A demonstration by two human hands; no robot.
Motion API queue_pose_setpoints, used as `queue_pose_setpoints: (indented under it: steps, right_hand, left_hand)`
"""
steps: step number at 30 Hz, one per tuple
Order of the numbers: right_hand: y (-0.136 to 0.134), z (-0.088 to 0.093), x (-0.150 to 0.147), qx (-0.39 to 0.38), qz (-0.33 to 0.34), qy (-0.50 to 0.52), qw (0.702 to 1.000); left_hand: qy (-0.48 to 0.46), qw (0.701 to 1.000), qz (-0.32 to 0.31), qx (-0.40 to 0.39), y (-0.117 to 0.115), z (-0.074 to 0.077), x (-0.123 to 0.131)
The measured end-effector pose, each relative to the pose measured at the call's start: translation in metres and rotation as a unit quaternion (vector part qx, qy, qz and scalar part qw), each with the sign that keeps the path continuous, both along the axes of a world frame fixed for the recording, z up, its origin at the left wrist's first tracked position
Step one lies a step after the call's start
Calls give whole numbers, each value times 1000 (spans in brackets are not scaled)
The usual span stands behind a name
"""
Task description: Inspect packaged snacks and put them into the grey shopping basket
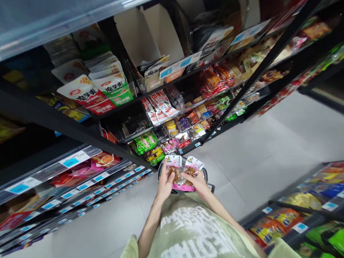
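My left hand (165, 182) and my right hand (198, 181) are held together in front of my green shirt, over a dark shopping basket (209, 178). Each hand grips a small pink snack packet with brown pieces showing through a clear window: one packet (174, 169) in the left, another packet (191, 168) in the right. The two packets touch and partly overlap. Fingers of both hands curl round the packets' lower halves.
Black shelves (163, 101) full of snack bags run along the left and ahead, with blue price tags (71, 162) on their edges. Another low shelf with yellow and green bags (302, 214) stands at the right. Grey tiled floor (267, 148) forms the aisle between.
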State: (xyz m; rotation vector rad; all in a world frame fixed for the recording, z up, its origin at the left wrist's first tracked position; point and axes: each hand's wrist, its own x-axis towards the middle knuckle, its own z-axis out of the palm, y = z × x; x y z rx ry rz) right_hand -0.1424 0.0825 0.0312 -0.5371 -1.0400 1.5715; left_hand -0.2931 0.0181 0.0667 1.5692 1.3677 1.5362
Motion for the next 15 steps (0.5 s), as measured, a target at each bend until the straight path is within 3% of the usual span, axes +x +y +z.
queue_pose_setpoints:
  steps: [5, 11, 15]
  right_hand:
    - [3, -7, -1, -27, 7, 11, 1000]
    - [4, -12, -2, -27, 19, 9, 999]
    - [2, -11, 0, -38, 29, 1, 999]
  left_hand:
    - [-92, 993, 76, 20, 0, 5, -5]
    - [-357, 930, -83, -8, -11, 11, -12]
    - [-374, 924, -75, 7, -23, 11, -13]
